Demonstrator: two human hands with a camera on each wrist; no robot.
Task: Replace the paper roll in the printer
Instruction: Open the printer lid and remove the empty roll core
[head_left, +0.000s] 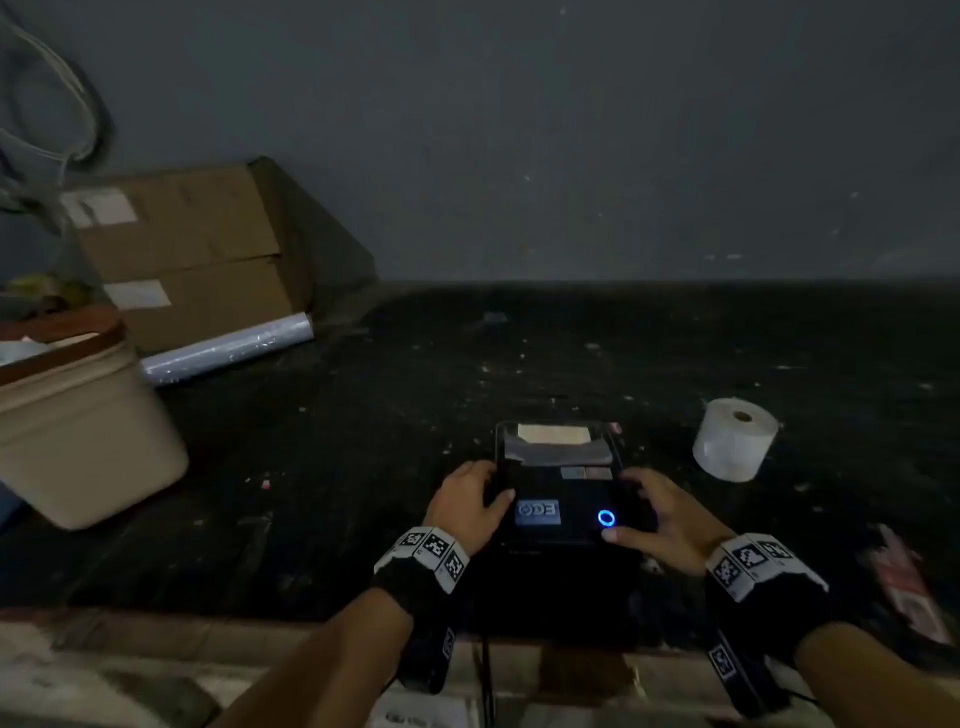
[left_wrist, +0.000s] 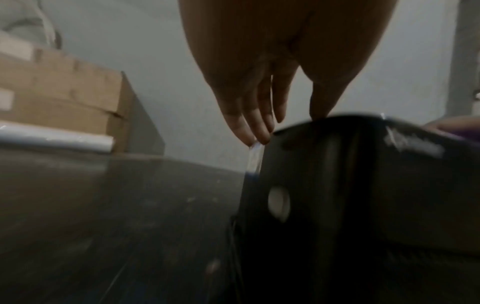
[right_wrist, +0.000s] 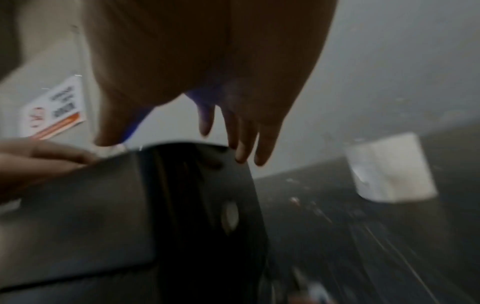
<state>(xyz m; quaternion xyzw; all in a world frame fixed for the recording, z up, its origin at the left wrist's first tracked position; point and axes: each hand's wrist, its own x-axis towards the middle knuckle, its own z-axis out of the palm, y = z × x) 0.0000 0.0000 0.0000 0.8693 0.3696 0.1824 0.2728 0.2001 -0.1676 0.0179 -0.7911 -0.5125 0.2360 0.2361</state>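
A black printer (head_left: 576, 512) with a lit blue ring sits on the dark table near its front edge. At its far end a pale sheet shows on top. My left hand (head_left: 470, 501) holds its left side, thumb on top and fingers (left_wrist: 249, 127) down along the edge. On the other side my right hand (head_left: 660, 519) holds the printer (right_wrist: 197, 195), its thumb lying beside the blue ring and its fingers (right_wrist: 244, 144) over the right edge. A white paper roll (head_left: 735, 439) stands upright on the table to the right of the printer, apart from it.
A beige bin (head_left: 78, 431) stands at the left. Behind it a cardboard box (head_left: 192, 249) leans on the wall with a roll of clear film (head_left: 228, 348) at its foot. A red and white packet (head_left: 909, 587) lies at the right. A cable (head_left: 485, 670) hangs over the front edge.
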